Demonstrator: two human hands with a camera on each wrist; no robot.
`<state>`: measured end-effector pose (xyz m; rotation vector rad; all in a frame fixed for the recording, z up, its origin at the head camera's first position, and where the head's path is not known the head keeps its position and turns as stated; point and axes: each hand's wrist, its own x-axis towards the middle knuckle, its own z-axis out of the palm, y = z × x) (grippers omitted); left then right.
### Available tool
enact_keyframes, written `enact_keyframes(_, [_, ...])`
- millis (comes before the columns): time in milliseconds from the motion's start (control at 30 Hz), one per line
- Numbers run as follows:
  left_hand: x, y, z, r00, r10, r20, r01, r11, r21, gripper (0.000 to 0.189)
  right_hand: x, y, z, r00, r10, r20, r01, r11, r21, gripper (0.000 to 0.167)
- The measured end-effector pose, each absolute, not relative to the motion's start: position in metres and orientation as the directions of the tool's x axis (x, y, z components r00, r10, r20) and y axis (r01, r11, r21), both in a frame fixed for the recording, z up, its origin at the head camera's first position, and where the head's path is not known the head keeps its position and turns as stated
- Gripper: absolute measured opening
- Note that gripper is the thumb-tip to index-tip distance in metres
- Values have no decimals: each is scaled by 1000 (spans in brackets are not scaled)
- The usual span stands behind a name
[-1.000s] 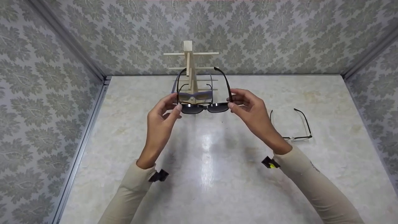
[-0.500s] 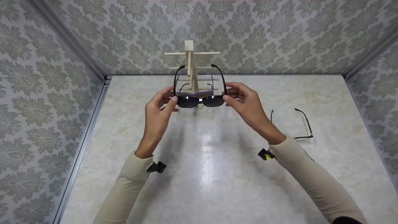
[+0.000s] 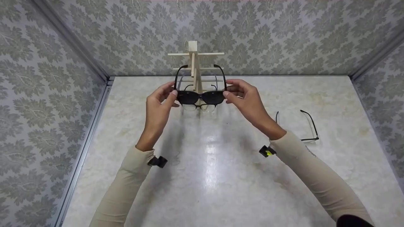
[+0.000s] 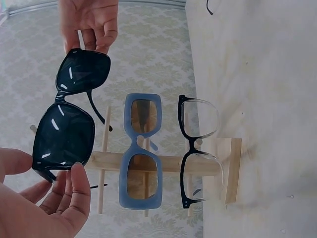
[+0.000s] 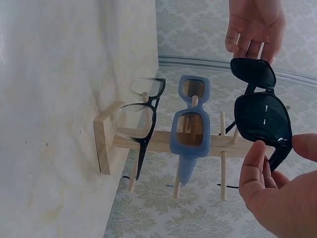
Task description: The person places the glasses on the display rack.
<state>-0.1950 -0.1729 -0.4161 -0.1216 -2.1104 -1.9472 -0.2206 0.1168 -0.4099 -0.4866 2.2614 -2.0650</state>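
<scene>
in the head view we see the sunglasses (image 3: 188,97) at the middle of the frame, before the wooden stand (image 3: 193,46); the left hand (image 3: 157,104) pinches one end between thumb and bent fingers, and the right hand (image 3: 247,100) pinches the other end likewise; we judge that an uneven let-go could tip the pair sideways, and that dipping too low could knock the clear-lensed glasses (image 3: 199,107), whose rim shows just below; the long axis runs nearly level from left to right, the lenses face the bottom of the frame, and the temple arms reach toward the top, one either side of the stand;

in the left wrist view the sunglasses fill the upper left, beside the blue glasses (image 4: 140,202) near the centre; a temple tip overlaps a peg (image 4: 105,139), and we cannot tell whether they touch; if it snags, we think the pair could twist out of the grip; the long axis slants steeply from lower left to upper right;

in the right wrist view the sunglasses sit at the right of the frame; the thumb lies close to a lens edge, so a slip could smear the lens; here the long axis slants from upper left to lower right.
</scene>
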Motion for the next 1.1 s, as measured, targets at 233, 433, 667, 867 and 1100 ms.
enact_keyframes(233, [-205, -176, -417, -960, -121, 252, 241, 94, 966, 37, -227, 113, -409, -949, -258, 182, -205, 66, -976, 44])
enact_keyframes(433, [-214, -177, -415, -962, -123, 245, 231, 116, 966, 39, -234, 110, -406, -952, -259, 165, -191, 78, -978, 46])
enact_keyframes(667, [-225, -179, -414, -962, -129, 240, 224, 124, 967, 39, -244, 106, -407, -958, -246, 148, -171, 73, -983, 44])
enact_keyframes(867, [-231, -181, -413, -963, -138, 230, 213, 123, 969, 38, -249, 102, -408, -961, -238, 141, -162, 68, -985, 44])
enact_keyframes(1100, [-232, -184, -410, -963, -139, 232, 217, 111, 970, 38, -250, 99, -405, -962, -235, 140, -153, 41, -987, 44])
